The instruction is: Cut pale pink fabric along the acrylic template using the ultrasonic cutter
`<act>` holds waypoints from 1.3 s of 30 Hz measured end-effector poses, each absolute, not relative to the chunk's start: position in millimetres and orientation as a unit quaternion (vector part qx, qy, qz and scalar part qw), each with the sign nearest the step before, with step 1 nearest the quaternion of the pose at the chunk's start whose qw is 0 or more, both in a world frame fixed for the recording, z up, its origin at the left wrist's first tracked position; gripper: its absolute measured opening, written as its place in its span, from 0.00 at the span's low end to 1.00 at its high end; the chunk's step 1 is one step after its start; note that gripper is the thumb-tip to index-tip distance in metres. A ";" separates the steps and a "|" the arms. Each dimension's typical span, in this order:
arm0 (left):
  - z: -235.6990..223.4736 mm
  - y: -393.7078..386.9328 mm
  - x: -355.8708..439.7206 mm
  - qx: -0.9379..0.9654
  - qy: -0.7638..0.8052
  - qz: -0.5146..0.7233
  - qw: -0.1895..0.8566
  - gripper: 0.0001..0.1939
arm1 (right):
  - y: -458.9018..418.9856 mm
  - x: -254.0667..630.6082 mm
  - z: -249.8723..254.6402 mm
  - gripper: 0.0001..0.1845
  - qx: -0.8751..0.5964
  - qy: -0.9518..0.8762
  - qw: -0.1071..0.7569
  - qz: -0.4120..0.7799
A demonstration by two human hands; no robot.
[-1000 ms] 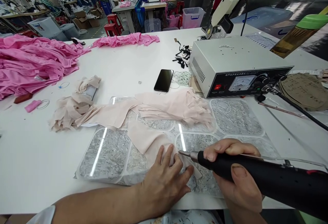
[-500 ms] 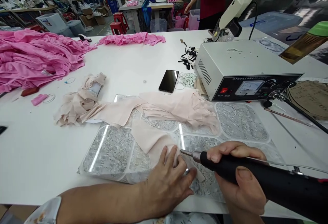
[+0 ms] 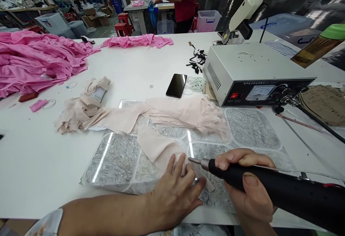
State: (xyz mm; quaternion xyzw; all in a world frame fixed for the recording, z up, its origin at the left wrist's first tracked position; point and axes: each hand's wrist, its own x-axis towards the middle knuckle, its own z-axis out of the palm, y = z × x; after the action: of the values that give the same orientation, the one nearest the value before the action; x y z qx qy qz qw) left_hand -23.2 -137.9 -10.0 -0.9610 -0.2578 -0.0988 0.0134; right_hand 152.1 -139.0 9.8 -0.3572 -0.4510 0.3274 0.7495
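Observation:
My left hand lies with its fingers spread over a piece of beige fabric, pressing it against a clear-covered grey speckled pad. My right hand is wrapped round a black handheld ultrasonic welder. The welder's metal tip points left and meets the fabric close to my left fingertips; whether it presses in is hard to tell. Just beyond, a stack of beige fabric pieces lies across the pad, joined on the left by a crumpled beige bundle.
A grey control box with a dial stands at the right. A black phone, white cord and black clips lie near it. Pink fabric is heaped at the left. A person in red stands beyond the table.
The person in red has moved left in the background. My view has shifted very slightly; my hands, the welder and the fabric keep nearly the same places.

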 end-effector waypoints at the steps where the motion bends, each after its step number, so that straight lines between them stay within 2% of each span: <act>1: -10.0 -137.8 -23.1 -0.961 -0.258 -0.097 0.013 0.26 | -139.0 152.1 9.8 0.03 -0.357 -0.452 0.748 0.328; 26: -13.6 -137.4 -24.9 -0.959 -0.256 -0.121 0.017 0.26 | -131.0 146.1 5.6 0.04 -0.357 -0.431 0.768 0.311; 31: 2.8 -127.6 -42.1 -0.957 -0.245 -0.132 -0.078 0.19 | -144.6 163.5 11.1 0.07 -0.339 -0.380 0.796 0.328; 33: 10.4 -117.4 -54.3 -0.954 -0.252 -0.125 -0.108 0.19 | -155.4 171.4 12.9 0.08 -0.340 -0.377 0.789 0.346; 39: 10.9 -79.6 -74.1 -0.961 -0.223 -0.144 -0.082 0.17 | -177.7 177.8 12.1 0.09 -0.355 -0.381 0.772 0.363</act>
State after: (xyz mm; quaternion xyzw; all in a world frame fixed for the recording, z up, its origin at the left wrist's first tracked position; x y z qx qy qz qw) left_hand -74.1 -79.6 10.9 -0.9606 -0.2230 -0.1439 -0.0824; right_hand 177.8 -177.7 12.1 -0.3553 -0.3815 0.3634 0.7722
